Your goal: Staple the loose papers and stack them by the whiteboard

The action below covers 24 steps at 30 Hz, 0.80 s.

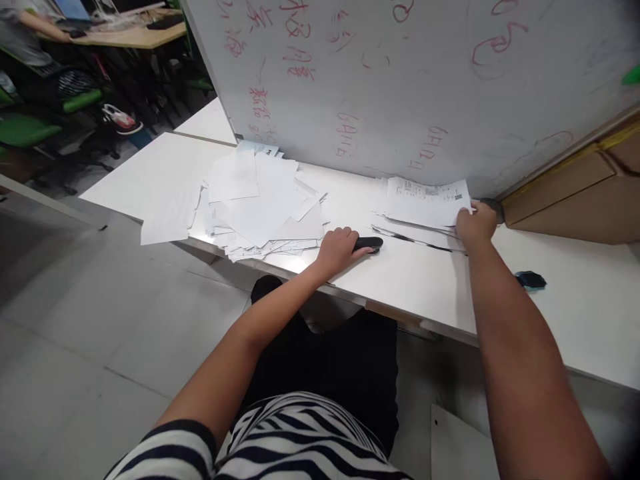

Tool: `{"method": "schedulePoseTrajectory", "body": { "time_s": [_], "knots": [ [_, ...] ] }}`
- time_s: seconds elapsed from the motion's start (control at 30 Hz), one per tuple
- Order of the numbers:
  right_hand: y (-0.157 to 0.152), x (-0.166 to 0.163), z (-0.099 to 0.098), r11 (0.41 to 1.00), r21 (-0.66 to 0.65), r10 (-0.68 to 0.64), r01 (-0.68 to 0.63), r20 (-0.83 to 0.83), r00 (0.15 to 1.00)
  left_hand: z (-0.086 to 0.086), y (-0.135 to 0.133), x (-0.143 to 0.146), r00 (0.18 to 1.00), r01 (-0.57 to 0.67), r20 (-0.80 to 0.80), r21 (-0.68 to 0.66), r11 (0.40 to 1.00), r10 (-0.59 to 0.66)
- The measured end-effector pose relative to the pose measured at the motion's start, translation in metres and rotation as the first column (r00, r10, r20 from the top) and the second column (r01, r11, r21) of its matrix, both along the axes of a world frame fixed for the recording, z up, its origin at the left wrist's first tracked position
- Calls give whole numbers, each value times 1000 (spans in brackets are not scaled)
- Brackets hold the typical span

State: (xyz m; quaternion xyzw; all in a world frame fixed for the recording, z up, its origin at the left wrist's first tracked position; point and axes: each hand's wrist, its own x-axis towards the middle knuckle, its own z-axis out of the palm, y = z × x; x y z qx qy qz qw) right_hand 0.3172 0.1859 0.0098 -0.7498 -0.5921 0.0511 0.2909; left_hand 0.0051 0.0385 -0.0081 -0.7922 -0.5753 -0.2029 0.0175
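Observation:
My left hand point(339, 253) is closed around a black stapler point(369, 243) near the front edge of the white table. At the right, the fingers of my right hand point(477, 223) grip the edge of a sheaf of printed paper point(425, 200), its near side raised a little above the tabletop. Close to my left hand, on its left, lies a messy pile of loose white sheets point(270, 200). Some of those sheets hang over the table's front edge. What the fingers of my left hand press underneath is hidden.
A whiteboard point(350, 87) with red handwriting stands behind the white table point(415, 293). A cardboard box point(565, 200) sits at the right, with a small dark object point(531, 280) near my right forearm. At the upper left, a person point(30, 40) sits at a desk by green chairs.

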Motion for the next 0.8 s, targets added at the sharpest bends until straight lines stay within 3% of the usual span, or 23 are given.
{"method": "schedulePoseTrajectory", "body": {
  "time_s": [0.1, 0.17, 0.4, 0.57, 0.8],
  "knots": [
    [-17, -3, -4, 995, -2, -101, 102, 84, 991, -2, 0, 0, 1000, -4, -1, 27, 1000, 4],
    [-36, -8, -8, 997, -5, -79, 82, 206, 975, -3, 1, 0, 1000, -1, 1, 40, 999, 0],
    [-118, -32, -22, 978, 7, 182, -207, 453, 873, -1, 1, -2, 998, 36, 43, 23, 999, -37],
    [-149, -48, -30, 951, -7, 288, -311, 399, 871, 5, -1, -6, 972, 221, 85, -33, 975, -217],
    [-149, -48, -32, 948, 28, 289, -318, 344, 893, 16, -8, -6, 963, 234, 150, -55, 971, -223]
  ]
}}
